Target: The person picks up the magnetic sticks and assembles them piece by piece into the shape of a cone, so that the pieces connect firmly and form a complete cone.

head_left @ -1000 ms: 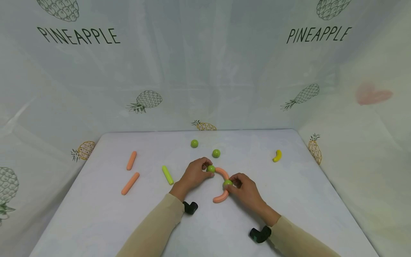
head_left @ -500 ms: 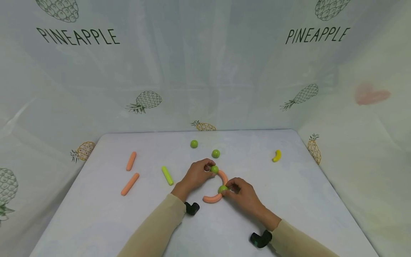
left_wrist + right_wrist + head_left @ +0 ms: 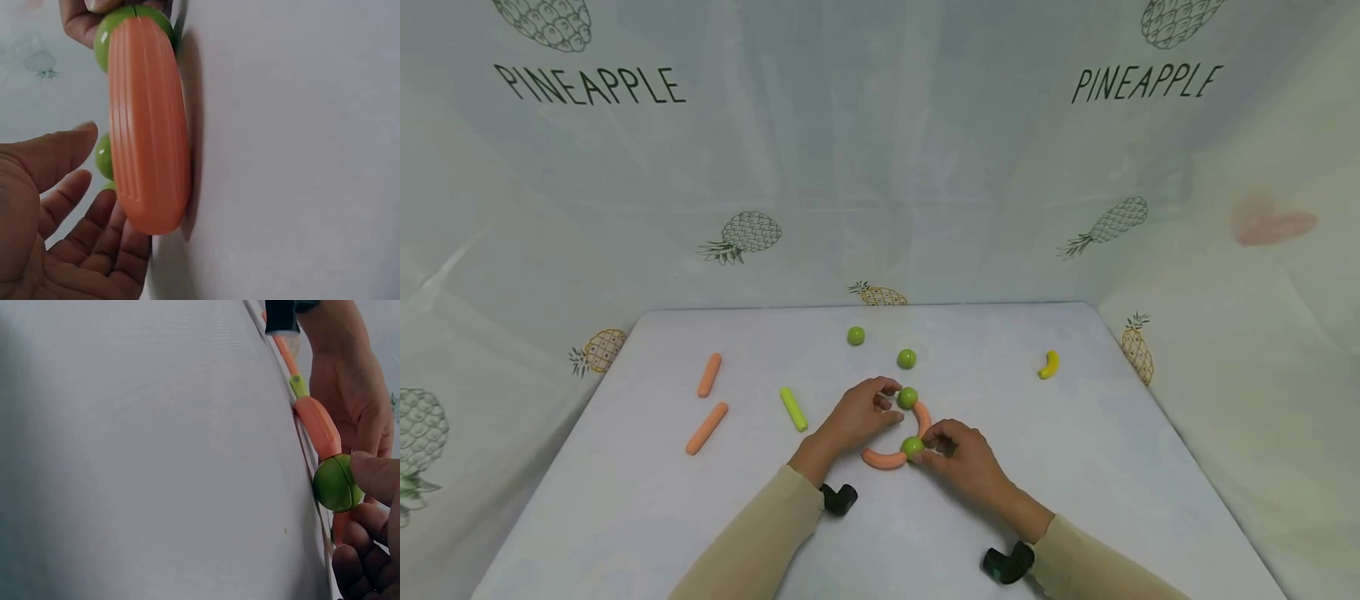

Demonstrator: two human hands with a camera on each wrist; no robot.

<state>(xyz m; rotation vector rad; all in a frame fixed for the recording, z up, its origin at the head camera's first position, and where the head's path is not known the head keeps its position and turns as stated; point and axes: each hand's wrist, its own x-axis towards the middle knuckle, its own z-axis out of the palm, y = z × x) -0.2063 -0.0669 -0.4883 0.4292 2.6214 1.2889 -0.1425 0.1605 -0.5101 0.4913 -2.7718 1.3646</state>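
the chain (image 3: 922, 422) comprises four parts, two of each kind, in this order: far green ball (image 3: 907, 397), far orange piece (image 3: 922, 417), near green ball (image 3: 913, 448), near orange piece (image 3: 883, 460). it forms an open arc at the middle of the counter (image 3: 1090, 500), between the left hand (image 3: 859, 418) and the right hand (image 3: 967, 463).

appearance: both balls are round and glossy; the near one shows a dark seam. both orange pieces are curved. the near one carries fine lengthwise grooves, its blunt free end pointing left.

right hand: thumb and fingers clamped on the near green ball. left hand: thumb and fingers apart, just beside the far green ball; contact cannot be determined.

loose parts, six in total: two loose green balls (image 3: 907, 358) beyond the chain; one yellow-green stick (image 3: 793, 408) left of the left hand; two straight orange sticks (image 3: 707, 428) farther left; one yellow banana-shaped piece (image 3: 1049, 364) at far right.

periphery: two black devices (image 3: 1008, 563), one at each wrist; two beige sleeves (image 3: 752, 542); one pale backdrop (image 3: 880, 167) with pineapple prints.
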